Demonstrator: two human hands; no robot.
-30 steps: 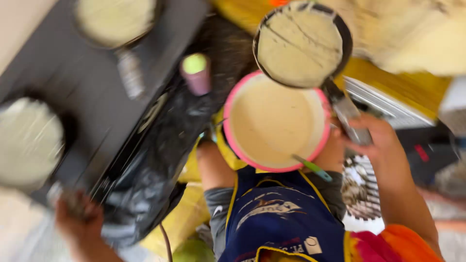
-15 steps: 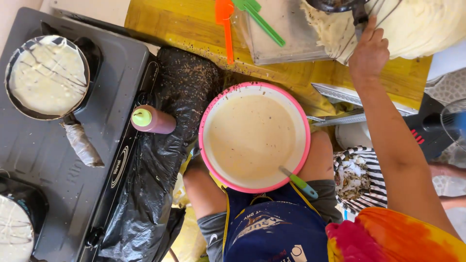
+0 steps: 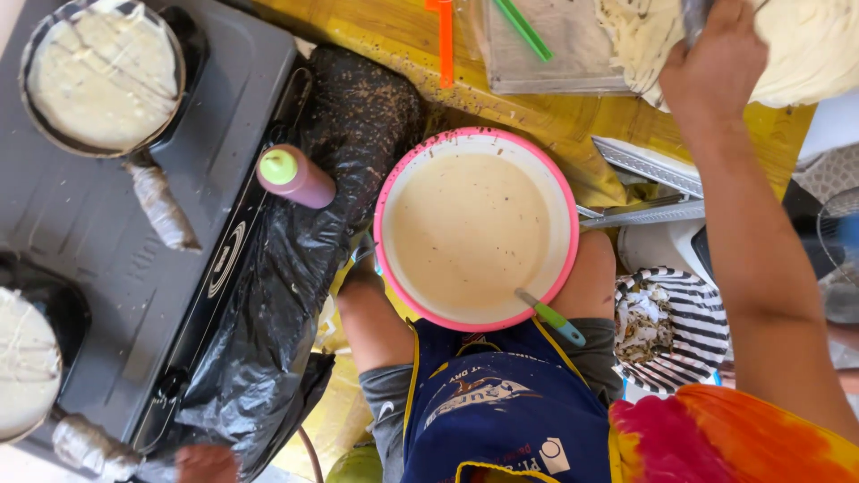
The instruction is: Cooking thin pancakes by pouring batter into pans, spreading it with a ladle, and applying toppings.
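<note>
1. Two cooking surfaces fill the scene: a dark grey stove top (image 3: 116,241) on the left and a yellow table (image 3: 501,116) running across the far side, speckled with crumbs.
2. Black plastic sheeting (image 3: 295,268) drapes between the stove and the person's knees, also dotted with specks (it reaches from the far table edge down to the near left).
3. Between the knees sits a pink-rimmed bowl (image 3: 562,224) of pale batter, with a green-handled utensil (image 3: 555,319) leaning in at its near right edge.
4. At the far right lies a heap of pale thin flatbreads (image 3: 805,45), resting on the yellow table.
5. On the far left burner stands a round pan (image 3: 103,76) with a pale flatbread in it, its wrapped handle (image 3: 161,201) pointing near; a second pan (image 3: 22,358) shows at the near left edge.
6. A clear plastic tray (image 3: 555,54) on the far table carries a green stick, with an orange spatula (image 3: 445,40) just beside it.
7. Right hand (image 3: 716,63): raised at the far right, fingers closed around a dark handle (image 3: 696,16) against the flatbread heap.
8. Left hand (image 3: 206,463): only a sliver shows at the near left, by a wrapped handle; whether its fingers are open or closed I cannot tell.
9. A purple bottle with a green cap (image 3: 293,175) stands at the stove's right edge.
10. A striped bowl of scraps (image 3: 707,331) sits to the right of the knee.
</note>
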